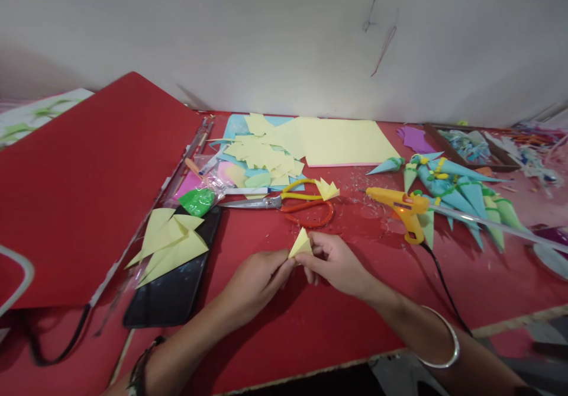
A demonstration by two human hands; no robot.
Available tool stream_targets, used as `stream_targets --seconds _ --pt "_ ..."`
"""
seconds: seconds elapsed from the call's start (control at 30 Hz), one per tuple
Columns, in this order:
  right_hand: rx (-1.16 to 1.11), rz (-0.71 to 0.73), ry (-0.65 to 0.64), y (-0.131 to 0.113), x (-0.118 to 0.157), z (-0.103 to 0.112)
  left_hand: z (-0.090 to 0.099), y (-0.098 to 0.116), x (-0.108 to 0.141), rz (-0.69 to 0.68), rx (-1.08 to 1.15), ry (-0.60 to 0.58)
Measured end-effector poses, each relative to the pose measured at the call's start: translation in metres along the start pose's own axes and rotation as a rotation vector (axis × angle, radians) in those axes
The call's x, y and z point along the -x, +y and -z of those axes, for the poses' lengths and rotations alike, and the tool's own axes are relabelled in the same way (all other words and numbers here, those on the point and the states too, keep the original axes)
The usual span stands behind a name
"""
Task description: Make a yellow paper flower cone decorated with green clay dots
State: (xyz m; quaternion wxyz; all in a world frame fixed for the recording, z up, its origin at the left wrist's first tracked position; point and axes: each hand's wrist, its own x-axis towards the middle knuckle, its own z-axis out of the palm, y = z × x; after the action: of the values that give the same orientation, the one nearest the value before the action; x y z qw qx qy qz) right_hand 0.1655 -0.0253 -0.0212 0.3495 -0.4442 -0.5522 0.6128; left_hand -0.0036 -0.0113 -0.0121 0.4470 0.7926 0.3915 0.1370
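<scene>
A small folded yellow paper (300, 244) is held between both hands over the red table (310, 319). My left hand (261, 271) pinches its lower left side, and my right hand (335, 263) pinches its lower right side with thumb and fingers. Just behind the hands lie scissors (261, 203) with red and yellow handles. Another folded yellow piece (328, 190) rests by the yellow handle. Several yellow paper pieces (173, 239) lie on a black phone (164, 301) at the left.
A yellow glue gun (406, 206) with a clear stick and black cord stands to the right, near blue and green paper cones (457, 198). Yellow sheets (348, 141) and cut scraps (266, 156) lie towards the wall. A large red board (97, 195) is at the left.
</scene>
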Motion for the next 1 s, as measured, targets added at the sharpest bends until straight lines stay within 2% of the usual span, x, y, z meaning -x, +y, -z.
stream_targets --seconds 0.07,0.27,0.6,0.73,0.87,1.0 --pt "0.041 0.005 0.016 0.0 0.001 -0.001 -0.001 -0.001 0.0 -0.014 -0.039 0.005" --pt "0.198 0.069 0.036 -0.003 0.002 0.001 0.003 -0.004 0.0 -0.128 -0.154 -0.086" --pt "0.326 0.13 0.043 -0.003 0.003 0.001 0.003 -0.008 -0.002 -0.135 -0.346 -0.148" --pt "0.384 0.142 0.086 -0.003 0.002 0.002 0.005 -0.003 -0.001 -0.152 -0.295 -0.171" --pt "0.244 0.05 0.16 0.001 0.0 0.004 0.005 0.001 0.0 -0.125 -0.128 -0.186" --pt "0.154 0.021 0.062 0.001 0.001 0.004 0.004 0.003 0.002 -0.001 0.01 -0.12"
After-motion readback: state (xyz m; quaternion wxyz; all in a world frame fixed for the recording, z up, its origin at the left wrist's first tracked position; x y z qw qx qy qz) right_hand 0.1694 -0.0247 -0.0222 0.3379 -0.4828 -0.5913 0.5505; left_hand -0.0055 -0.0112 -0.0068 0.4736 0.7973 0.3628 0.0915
